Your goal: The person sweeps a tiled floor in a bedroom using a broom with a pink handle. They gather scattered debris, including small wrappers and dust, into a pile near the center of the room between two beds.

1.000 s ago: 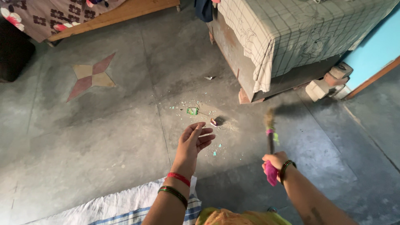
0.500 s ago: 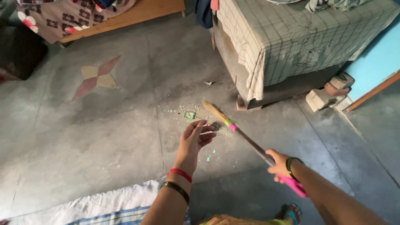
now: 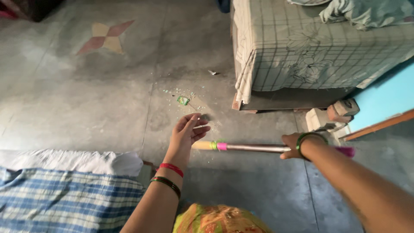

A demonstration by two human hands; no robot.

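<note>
My right hand (image 3: 292,145) grips a broom (image 3: 250,147) by its metal shaft, with a pink handle end poking out behind the wrist. The broom lies level across the view, its pale bristle end with green and pink bands pointing left. My left hand (image 3: 186,131) hovers with fingers spread just above and in front of the bristle end, holding nothing. A small heap of crumbs and a green scrap (image 3: 183,100) lies on the grey floor beyond my left hand.
A bed with a checked sheet (image 3: 319,51) stands at upper right, with bricks (image 3: 334,115) beside a blue wall. A blue checked cloth (image 3: 56,194) covers a mattress at lower left. A star-shaped floor inlay (image 3: 105,36) sits at upper left.
The broom has swung from upright to level, its bristle end now pointing left under my left hand. The view has shifted, so the debris sits higher in the picture.
</note>
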